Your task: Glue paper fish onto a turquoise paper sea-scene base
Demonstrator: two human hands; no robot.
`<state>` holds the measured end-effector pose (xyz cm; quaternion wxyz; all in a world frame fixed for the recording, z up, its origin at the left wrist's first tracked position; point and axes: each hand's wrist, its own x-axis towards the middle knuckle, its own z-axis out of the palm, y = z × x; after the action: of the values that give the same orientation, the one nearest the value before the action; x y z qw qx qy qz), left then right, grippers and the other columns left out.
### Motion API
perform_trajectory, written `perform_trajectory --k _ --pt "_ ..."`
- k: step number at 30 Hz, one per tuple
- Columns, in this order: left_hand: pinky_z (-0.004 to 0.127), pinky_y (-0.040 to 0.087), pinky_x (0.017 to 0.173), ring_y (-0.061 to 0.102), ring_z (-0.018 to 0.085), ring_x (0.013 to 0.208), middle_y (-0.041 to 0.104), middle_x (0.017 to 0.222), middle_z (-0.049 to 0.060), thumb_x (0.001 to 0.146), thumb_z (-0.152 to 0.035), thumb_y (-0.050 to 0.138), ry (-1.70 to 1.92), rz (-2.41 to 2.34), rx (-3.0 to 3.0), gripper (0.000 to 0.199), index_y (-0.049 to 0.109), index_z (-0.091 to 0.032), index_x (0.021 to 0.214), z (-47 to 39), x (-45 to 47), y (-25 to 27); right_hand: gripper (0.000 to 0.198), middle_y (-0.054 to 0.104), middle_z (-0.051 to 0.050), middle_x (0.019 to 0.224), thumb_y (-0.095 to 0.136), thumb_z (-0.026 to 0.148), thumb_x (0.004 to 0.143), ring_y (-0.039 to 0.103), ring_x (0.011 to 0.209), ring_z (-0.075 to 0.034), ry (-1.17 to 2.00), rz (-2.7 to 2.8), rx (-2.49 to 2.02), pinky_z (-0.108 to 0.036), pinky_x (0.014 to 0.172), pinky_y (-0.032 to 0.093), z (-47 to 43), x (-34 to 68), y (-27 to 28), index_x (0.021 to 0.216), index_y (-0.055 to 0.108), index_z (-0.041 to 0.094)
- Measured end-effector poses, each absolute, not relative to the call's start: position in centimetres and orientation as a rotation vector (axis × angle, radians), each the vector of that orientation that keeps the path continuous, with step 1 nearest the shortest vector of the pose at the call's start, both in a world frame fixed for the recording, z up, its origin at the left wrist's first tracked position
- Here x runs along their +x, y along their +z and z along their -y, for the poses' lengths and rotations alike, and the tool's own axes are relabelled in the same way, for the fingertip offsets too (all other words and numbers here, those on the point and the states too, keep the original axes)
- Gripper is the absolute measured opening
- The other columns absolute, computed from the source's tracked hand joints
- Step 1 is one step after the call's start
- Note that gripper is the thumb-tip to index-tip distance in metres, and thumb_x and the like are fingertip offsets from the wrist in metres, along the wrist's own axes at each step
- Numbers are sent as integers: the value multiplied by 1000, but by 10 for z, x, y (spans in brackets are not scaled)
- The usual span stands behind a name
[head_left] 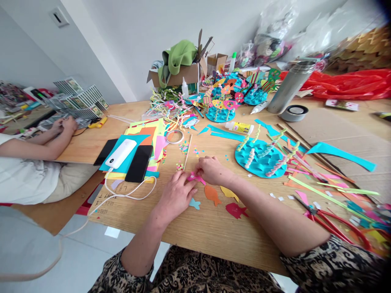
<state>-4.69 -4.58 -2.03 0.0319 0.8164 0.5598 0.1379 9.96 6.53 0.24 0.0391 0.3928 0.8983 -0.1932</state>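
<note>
Left hand (179, 190) and right hand (214, 170) are close together at a pink cutout (200, 179) on the surface (189, 232), near an orange paper fish (211, 194); whether either grips the cutout, I cannot tell.

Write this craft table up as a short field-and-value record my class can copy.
Left hand: fingers at a pink paper piece; exact grip unclear
Right hand: curled, at the same piece
Loose cutouts near the hands: light blue fish, orange fish, yellow cutout, crimson fish
Blue scalloped disc: bears twisted stalks
Black phone: beside a white device
Scissors: red-handled, right of the hands
Metal flask: standing, lid off beside it
Co-worker's hands: far left of the picture
</note>
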Motion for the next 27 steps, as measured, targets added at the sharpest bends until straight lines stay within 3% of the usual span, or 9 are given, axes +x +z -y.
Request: perform_trajectory --k 27 --pt "51 43 103 45 27 120 57 123 9 90 -23 54 473 -1713 2508 30 61 -25 119 45 -47 -21 26 70 -6 97 52 20 84 60 97 -21 -707 -2766 1264 -30 81 37 -65 99 3 93 76 24"
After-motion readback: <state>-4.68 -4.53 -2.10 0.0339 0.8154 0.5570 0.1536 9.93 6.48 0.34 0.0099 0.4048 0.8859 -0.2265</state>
